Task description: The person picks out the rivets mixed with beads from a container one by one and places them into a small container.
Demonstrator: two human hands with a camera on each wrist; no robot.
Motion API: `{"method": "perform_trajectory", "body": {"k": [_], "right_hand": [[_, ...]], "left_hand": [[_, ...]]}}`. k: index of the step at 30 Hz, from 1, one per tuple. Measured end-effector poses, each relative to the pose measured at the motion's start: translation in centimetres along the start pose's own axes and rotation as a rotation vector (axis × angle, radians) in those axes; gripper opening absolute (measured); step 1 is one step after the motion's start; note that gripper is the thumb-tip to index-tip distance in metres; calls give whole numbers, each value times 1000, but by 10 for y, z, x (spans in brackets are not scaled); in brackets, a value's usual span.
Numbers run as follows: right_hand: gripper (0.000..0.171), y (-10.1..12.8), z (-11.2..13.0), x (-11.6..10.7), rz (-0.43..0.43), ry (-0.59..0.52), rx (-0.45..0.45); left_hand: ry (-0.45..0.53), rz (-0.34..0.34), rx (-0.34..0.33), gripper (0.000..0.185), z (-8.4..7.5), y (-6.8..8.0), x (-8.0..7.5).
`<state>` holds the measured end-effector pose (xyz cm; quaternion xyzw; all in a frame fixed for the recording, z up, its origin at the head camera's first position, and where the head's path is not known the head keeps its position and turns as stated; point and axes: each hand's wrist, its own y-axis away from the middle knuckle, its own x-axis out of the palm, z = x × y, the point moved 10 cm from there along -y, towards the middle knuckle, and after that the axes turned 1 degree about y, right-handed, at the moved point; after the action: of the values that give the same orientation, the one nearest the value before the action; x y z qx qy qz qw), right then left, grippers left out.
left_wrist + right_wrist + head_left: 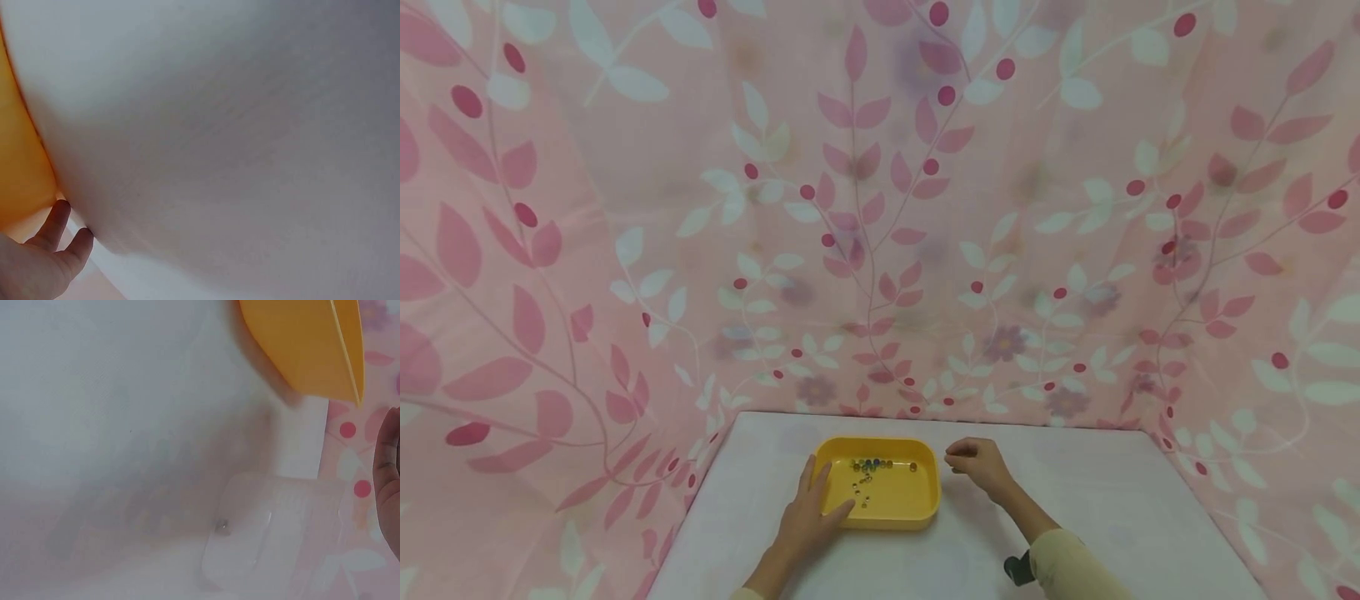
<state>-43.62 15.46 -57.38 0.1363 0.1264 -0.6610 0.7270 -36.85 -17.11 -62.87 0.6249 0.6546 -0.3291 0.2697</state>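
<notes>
Rounded yellow tray (898,502), glassy marbles (868,463), left hand (807,508) spread, right hand (982,465) curled, hold unclear

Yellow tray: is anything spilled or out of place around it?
Nothing clearly stands out: the yellow tray sits flat, with marbles loose inside. In the right wrist view, one small dark item shows against the clear container; whether it lies inside, I can't tell.
</notes>
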Motion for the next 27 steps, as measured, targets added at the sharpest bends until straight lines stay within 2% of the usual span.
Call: {"method": "perform_trajectory", "body": {"k": [4, 17, 27], "right_hand": [[13, 1, -4, -8, -21, -25, 2], [13, 8, -15, -35, -86, -33, 43], [22, 10, -31, -54, -117, -69, 21]], "left_hand": [[-1, 2, -15, 87, 3, -1, 1], [4, -1, 3, 87, -1, -2, 1], [-3, -7, 6, 85, -1, -1, 1]]}}
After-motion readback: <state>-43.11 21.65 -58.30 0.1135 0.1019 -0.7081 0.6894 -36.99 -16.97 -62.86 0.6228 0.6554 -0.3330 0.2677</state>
